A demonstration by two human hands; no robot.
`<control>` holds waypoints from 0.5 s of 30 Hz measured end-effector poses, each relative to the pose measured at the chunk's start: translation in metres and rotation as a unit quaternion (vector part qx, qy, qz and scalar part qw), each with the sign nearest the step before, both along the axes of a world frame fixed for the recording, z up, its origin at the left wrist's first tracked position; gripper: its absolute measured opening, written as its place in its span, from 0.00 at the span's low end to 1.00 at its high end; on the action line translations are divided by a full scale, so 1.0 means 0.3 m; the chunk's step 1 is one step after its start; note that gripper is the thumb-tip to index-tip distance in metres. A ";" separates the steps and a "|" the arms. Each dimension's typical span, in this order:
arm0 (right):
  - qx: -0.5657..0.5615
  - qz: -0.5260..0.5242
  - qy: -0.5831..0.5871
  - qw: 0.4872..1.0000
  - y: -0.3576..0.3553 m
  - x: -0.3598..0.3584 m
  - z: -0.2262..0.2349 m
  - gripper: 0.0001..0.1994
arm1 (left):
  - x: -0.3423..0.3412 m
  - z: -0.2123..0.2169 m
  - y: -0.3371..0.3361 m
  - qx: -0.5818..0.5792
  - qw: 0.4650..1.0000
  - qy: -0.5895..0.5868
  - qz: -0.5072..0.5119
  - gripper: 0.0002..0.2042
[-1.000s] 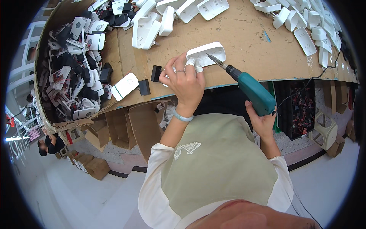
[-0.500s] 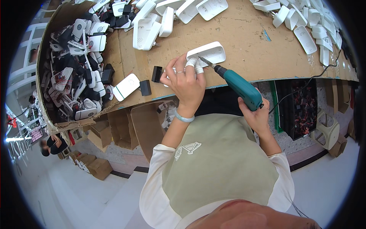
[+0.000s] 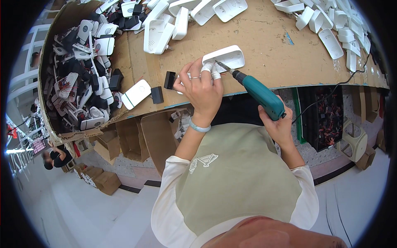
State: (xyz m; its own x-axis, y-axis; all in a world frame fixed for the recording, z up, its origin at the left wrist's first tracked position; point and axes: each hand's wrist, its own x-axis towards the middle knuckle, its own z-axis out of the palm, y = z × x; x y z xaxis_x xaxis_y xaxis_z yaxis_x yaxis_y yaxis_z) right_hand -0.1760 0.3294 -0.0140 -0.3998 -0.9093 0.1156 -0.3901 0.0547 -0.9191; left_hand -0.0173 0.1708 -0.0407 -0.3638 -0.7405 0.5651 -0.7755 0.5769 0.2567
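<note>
My left hand [image 3: 202, 91], with white tape wrapped round some fingertips, is closed on the near left side of a white plastic housing [image 3: 232, 56]. The housing lies hollow side up on the cardboard-covered bench. A teal electric screwdriver [image 3: 263, 96] is gripped in my right hand [image 3: 279, 126]. Its bit slants down into the housing right beside my left fingertips, which hide the tip's contact point. Left of my left hand stands a black block [image 3: 169, 80]. Farther left are a second black block [image 3: 157, 95] and a white device [image 3: 137, 94] with a dark green line across it.
A cardboard bin [image 3: 53, 120] at the left holds a heap of white devices with black blocks and wires. More white housings [image 3: 202, 11] lie at the far edge, and others are piled [image 3: 331, 43] at far right. A black cord [image 3: 331, 86] trails at the right.
My hands, the screwdriver and the housing keep their places. In the background at far left, a person's arm has shifted slightly.
</note>
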 end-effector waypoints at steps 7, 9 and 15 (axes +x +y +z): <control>-0.004 -0.054 -0.062 0.997 0.054 -0.001 -0.013 0.09 | 0.000 0.006 0.005 -0.001 1.000 -0.003 0.010 0.12; -0.007 -0.071 -0.065 0.995 0.069 -0.002 -0.015 0.07 | 0.001 0.002 0.004 -0.001 1.000 0.000 0.005 0.10; -0.010 -0.116 -0.093 0.989 0.105 0.002 -0.017 0.06 | 0.001 0.027 0.015 0.006 1.000 -0.021 0.008 0.09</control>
State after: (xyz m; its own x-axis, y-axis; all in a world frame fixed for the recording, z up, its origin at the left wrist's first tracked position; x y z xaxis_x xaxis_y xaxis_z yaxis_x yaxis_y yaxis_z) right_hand -0.1752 0.3610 -0.0191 -0.6140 -0.7884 0.0373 -0.1938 0.1047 -0.9754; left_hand -0.0171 0.1754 -0.0326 -0.3757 -0.7524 0.5410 -0.7944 0.5621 0.2301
